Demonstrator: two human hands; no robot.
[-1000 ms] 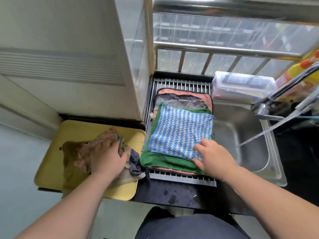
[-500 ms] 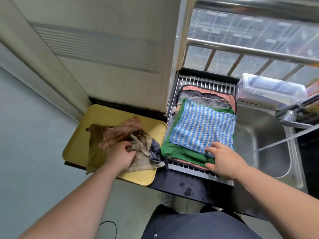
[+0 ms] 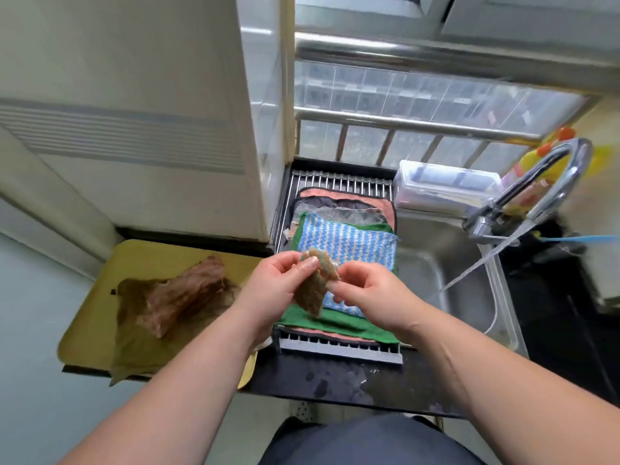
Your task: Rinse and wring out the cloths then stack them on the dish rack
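Hands — left hand [image 3: 273, 283] and right hand [image 3: 364, 290] — with fingertips pinching a small brownish cloth [image 3: 315, 283] above stacked cloths [image 3: 349, 246] on the dish rack [image 3: 339, 349].

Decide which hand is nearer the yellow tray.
Left. The left hand, holding the small cloth, is just past the right edge of the yellow tray; the right hand is farther right, over the stacked cloths on the dish rack.

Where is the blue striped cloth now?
Head view, centre: the blue striped cloth tops the green cloth on the dish rack, left of the sink.
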